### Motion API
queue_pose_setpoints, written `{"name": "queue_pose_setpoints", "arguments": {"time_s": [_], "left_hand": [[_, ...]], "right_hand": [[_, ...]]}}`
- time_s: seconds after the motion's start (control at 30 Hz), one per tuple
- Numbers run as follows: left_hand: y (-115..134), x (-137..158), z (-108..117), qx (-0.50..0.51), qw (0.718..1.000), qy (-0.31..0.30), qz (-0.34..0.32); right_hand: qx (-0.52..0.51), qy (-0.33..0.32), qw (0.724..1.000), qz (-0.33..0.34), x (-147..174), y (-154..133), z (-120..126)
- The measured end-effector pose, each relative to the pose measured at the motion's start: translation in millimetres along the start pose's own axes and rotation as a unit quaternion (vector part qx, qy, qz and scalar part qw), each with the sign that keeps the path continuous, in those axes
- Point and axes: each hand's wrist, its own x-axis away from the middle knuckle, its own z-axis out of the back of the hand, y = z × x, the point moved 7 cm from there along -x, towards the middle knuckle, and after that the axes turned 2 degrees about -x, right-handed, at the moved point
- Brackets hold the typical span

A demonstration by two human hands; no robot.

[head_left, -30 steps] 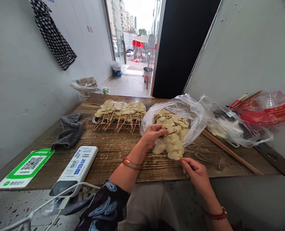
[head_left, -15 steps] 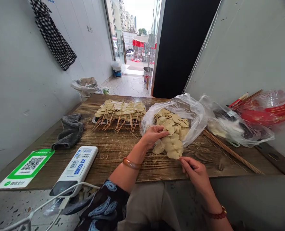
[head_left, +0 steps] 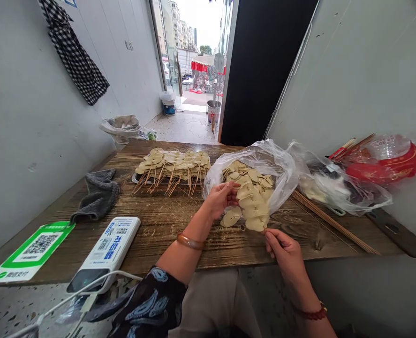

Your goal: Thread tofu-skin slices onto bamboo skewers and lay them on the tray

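Tan slices (head_left: 253, 206) sit threaded on a skewer (head_left: 265, 230) before the open plastic bag (head_left: 282, 165). The right hand (head_left: 284, 249) pinches its bare end; the left hand (head_left: 219, 201) bends beside the slices, its grip unclear to me. This skewer looks nearly full, I'd say. Loaded skewers (head_left: 174, 164) heap the tray (head_left: 134, 179); loose slices (head_left: 236, 168) remain bagged. The dark wooden table (head_left: 151, 239) faces a doorway (head_left: 195, 101) between pale walls (head_left: 21, 117).

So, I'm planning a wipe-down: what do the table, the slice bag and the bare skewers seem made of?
Table: wood, dark finish, by its grain and knot. Slice bag: thin plastic film, shiny, see-through and crinkled. Bare skewers: probably bamboo or wood, plain brown, being slim straight sticks.
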Motion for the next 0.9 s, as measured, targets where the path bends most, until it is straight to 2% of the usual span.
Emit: {"name": "queue_pose_setpoints", "arguments": {"time_s": [0.17, 0.33, 0.47, 0.57, 0.67, 0.9], "left_hand": [[1, 3, -9, 0.047, 0.997, -0.055, 0.004], [2, -2, 0, 0.113, 0.993, -0.009, -0.033], [-4, -3, -4, 0.151, 0.988, -0.015, -0.006], [-5, 1, -13, 0.148, 0.988, -0.05, 0.004], [-1, 6, -19, 0.122, 0.99, -0.067, -0.021], [10, 7, -9, 0.073, 0.993, 0.022, -0.091]], "right_hand": [[-0.003, 0.025, 1.0, 0.007, -4, -4, -7], [-0.02, 0.04, 0.998, 0.034, -8, -13, -22], [-0.038, 0.051, 0.996, 0.055, -12, -24, -34], [-0.038, 0.047, 0.996, 0.072, -13, -31, -42], [-0.017, 0.039, 0.995, 0.086, -12, -35, -49], [0.045, 0.022, 0.996, 0.068, -12, -30, -59]]}}
